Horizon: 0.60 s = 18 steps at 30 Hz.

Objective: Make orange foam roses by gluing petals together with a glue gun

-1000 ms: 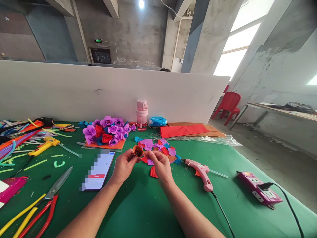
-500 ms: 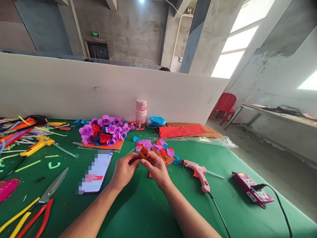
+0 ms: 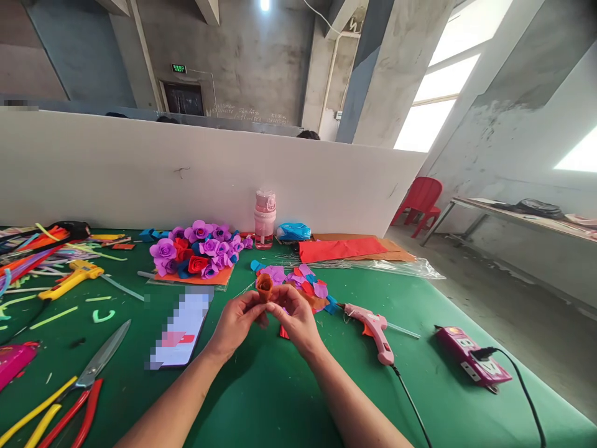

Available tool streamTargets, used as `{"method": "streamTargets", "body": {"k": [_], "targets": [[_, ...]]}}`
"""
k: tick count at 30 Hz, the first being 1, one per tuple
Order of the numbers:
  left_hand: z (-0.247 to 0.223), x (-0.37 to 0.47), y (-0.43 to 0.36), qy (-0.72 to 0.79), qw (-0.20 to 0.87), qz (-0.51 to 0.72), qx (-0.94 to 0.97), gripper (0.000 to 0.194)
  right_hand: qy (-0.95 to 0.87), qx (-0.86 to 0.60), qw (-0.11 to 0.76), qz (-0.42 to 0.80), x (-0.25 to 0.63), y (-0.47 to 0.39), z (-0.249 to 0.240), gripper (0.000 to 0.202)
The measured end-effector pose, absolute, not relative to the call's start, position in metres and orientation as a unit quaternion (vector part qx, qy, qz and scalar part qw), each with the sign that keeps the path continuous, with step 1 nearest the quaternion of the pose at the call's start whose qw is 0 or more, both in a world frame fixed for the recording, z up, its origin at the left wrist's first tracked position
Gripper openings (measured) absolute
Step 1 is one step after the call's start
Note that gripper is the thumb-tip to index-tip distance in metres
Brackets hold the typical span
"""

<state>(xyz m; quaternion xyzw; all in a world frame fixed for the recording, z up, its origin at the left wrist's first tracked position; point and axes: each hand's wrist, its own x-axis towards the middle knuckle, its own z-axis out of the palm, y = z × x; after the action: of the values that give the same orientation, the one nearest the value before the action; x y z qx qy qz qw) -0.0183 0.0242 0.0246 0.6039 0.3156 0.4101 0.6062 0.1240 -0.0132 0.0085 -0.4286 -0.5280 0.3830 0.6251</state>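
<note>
A brown paper rose with rolled petals is held between both hands, its top tilted a little to the left. My left hand pinches it low on the left side. From the right, my right hand grips it with thumb and fingers. The rose's lower part is hidden by my fingers. Just behind the hands lie loose purple, red, blue and brown paper petals. A pink glue gun rests right of them, its nozzle towards the petals.
Finished paper roses sit behind a phone. Scissors and pliers, a yellow glue gun and coloured sticks occupy the left. A pink bottle and red paper stand near the white partition. A purple power strip lies right.
The brown rose has tipped and shifted slightly left, so more of its side shows. Both hands keep hold of it. The view has moved slightly.
</note>
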Motion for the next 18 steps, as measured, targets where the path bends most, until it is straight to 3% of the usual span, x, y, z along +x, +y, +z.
{"method": "streamTargets", "body": {"k": [10,14,18], "targets": [[0.03,-0.022,0.023,0.265,0.745,0.367,0.49,0.021,-0.517,-0.431,0.608,0.422,0.119,-0.012,0.003,0.029],[0.03,-0.021,0.023,0.28,0.714,0.378,0.519,0.021,-0.483,-0.483,0.619,0.388,0.128,-0.015,0.016,0.033],[0.027,-0.021,0.027,0.309,0.599,0.425,0.605,0.02,-0.414,-0.515,0.676,0.327,0.156,-0.024,0.04,0.03]]}}
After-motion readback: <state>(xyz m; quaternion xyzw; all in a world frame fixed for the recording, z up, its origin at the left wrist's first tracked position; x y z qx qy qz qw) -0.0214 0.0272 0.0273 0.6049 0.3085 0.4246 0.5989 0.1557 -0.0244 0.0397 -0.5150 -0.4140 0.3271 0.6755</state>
